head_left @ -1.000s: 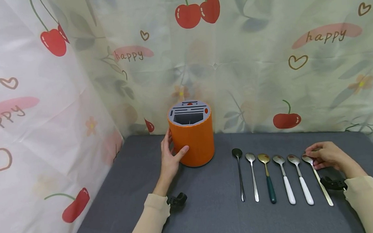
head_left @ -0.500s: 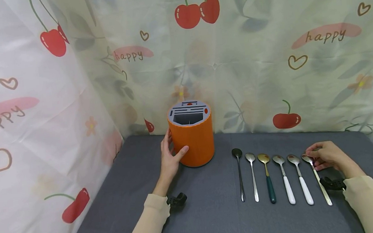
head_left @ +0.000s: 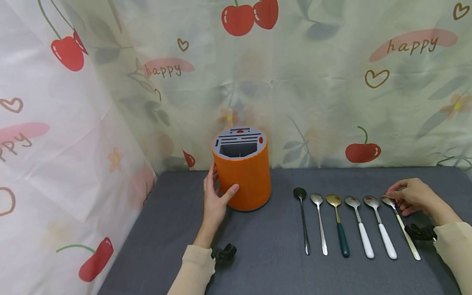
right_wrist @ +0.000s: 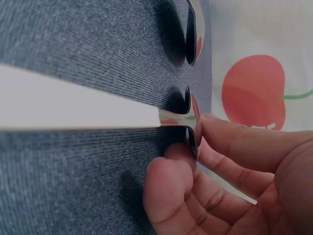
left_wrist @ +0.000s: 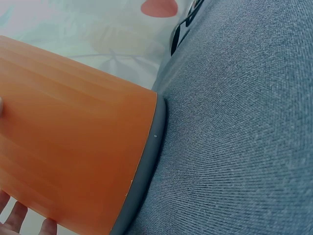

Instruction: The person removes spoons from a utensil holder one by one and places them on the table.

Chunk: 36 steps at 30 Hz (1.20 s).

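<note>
An orange round knife block [head_left: 243,179] with a grey slotted top stands upright on the table. My left hand [head_left: 215,198] grips its left side, thumb in front and fingers round the side; several fingertips [left_wrist: 18,215] show against the orange wall [left_wrist: 73,132] in the left wrist view. At the right end of a row of spoons lies a spoon with a slim pale handle [head_left: 408,240]. My right hand [head_left: 417,197] pinches this spoon's bowl [right_wrist: 195,115], with one fingertip on its top and others beneath the edge. The left wrist view hides my left thumb almost wholly.
Left of the held spoon lie a white-handled spoon [head_left: 387,242], another white-handled spoon [head_left: 365,239], a gold spoon with a green handle [head_left: 341,236], a silver spoon [head_left: 321,229] and a black spoon [head_left: 303,221]. A cherry-patterned curtain [head_left: 319,88] hangs behind the grey tablecloth [head_left: 263,267].
The handle end of the rightmost spoon has shifted very slightly to the left, and my right hand has moved a little with it. My left hand and the knife block have stayed put.
</note>
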Available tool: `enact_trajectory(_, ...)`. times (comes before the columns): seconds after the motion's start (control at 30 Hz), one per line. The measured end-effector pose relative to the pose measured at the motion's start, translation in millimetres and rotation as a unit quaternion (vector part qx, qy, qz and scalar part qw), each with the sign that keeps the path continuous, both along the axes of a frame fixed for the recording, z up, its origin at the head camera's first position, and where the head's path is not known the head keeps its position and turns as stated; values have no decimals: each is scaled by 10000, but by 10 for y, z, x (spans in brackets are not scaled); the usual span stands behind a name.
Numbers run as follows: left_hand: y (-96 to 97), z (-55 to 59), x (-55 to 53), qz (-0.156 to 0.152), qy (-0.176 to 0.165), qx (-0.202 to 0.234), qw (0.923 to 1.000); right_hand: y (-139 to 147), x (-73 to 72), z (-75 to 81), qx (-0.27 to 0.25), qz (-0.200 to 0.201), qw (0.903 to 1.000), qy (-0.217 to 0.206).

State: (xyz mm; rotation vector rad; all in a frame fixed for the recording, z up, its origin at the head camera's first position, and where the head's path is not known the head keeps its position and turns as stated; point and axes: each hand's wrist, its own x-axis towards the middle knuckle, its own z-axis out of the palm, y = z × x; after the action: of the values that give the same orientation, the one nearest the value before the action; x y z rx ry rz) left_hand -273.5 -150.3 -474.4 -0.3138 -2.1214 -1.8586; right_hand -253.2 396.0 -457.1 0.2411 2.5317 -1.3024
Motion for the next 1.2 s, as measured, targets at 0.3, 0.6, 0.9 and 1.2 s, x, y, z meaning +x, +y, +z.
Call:
enact_trajectory(0.3, 3, 17, 5, -4, 49, -1, 10000, 1, -14, -3, 212, 10, 9998, 42)
enact_trajectory(0.6, 7, 8, 14, 28, 60, -22, 10000, -8, -14, 0, 421, -46, 9991, 27)
enact_trajectory(0.9, 5, 5, 6, -14, 100, 37, 9999, 10, -14, 1, 598, 11, 9981, 121)
enact_trajectory(1.2, 7, 10, 19, -14, 72, 18, 10000, -17, 24, 45, 781, -10, 9966, 275)
